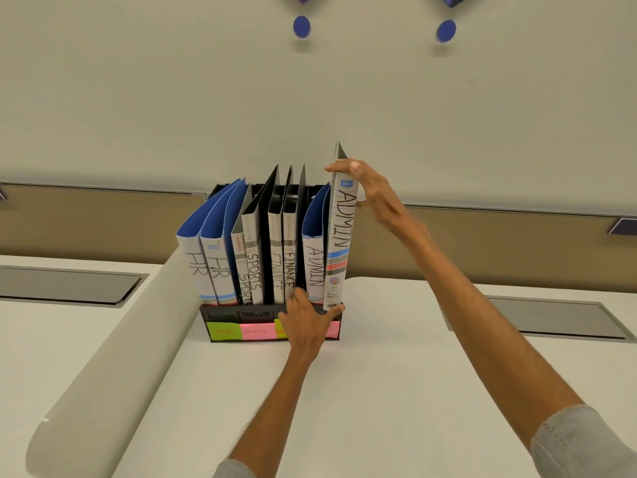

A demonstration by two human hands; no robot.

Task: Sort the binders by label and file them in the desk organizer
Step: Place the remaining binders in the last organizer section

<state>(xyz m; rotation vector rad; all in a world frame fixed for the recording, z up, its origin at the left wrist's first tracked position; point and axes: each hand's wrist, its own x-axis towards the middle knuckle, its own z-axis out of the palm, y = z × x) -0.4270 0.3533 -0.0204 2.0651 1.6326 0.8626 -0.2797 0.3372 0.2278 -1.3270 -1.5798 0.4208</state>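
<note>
A black mesh desk organizer (227, 312) stands on the white desk, with coloured sticky labels along its front. In it stand two HR binders (213, 267), two SPORTS binders (253, 270), two FINANCE binders (282, 267) and one ADMIN binder (314, 267). A second ADMIN binder (341, 236) is upright at the organizer's right end, higher than the others. My right hand (368, 191) grips its top edge. My left hand (306, 322) lies over the organizer's front, its thumb under that binder's bottom corner and its fingers against the binders' lower ends.
The white desk (379, 391) runs toward me. A rounded white divider (120, 357) slants along the left. Grey recessed panels (558, 315) lie in the desk at the left and right. A wall with blue dots rises behind.
</note>
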